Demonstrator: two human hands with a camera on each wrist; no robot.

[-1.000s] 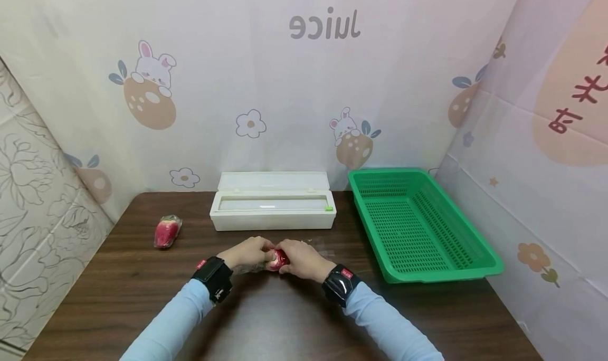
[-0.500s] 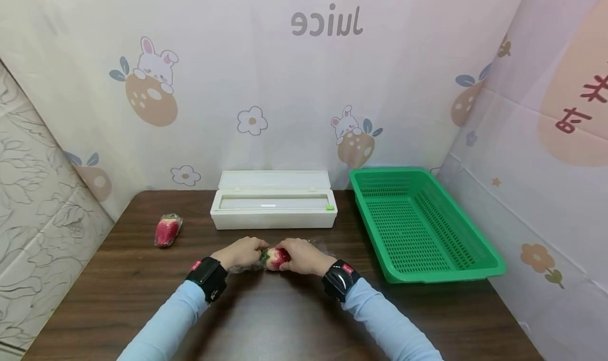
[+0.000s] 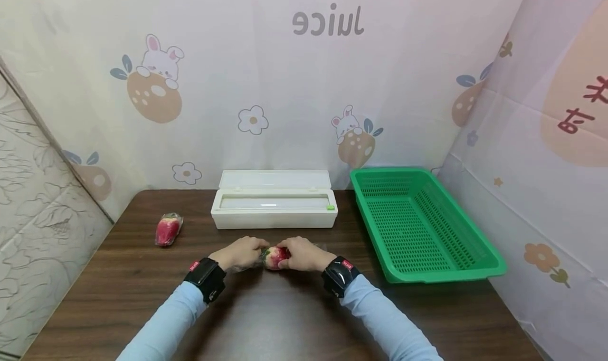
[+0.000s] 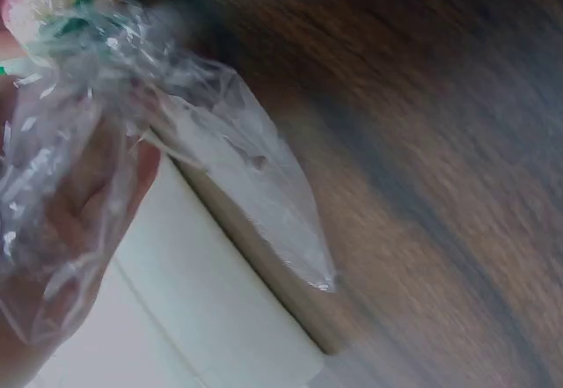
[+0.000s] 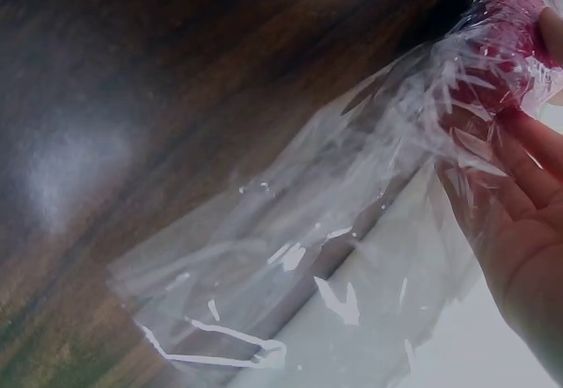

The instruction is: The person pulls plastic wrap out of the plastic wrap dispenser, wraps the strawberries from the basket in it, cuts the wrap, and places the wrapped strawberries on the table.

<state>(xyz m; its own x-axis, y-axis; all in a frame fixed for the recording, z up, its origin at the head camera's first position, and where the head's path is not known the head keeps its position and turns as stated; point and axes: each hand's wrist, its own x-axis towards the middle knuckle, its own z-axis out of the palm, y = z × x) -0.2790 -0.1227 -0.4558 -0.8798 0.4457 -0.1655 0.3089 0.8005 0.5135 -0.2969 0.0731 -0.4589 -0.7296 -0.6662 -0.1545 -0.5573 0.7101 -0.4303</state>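
Between the hands lies a red fruit (image 3: pixel 274 257) with a pale yellow end and a green tip, wrapped in clear plastic film. My right hand (image 3: pixel 304 254) grips its red side, thumb and fingers around it. At the green-tipped end my left hand (image 3: pixel 241 252) pinches the gathered film. In the left wrist view a loose tail of plastic film (image 4: pixel 237 159) spreads from that bunch, near the fruit's pale end (image 4: pixel 53 1). A longer sheet of film (image 5: pixel 299 221) trails from the fruit's red end (image 5: pixel 506 36) in the right wrist view.
Behind the hands stands a white film dispenser box (image 3: pixel 274 221) with its lid raised. A green plastic basket (image 3: pixel 380 255) is at the right. Another film-wrapped red fruit (image 3: pixel 168 230) lies on the brown table (image 3: pixel 109 287) at the left.
My left hand has shifted left from the fruit to the bunched film, exposing the pale end. The fruit has turned and moved slightly left. My right hand keeps its hold.
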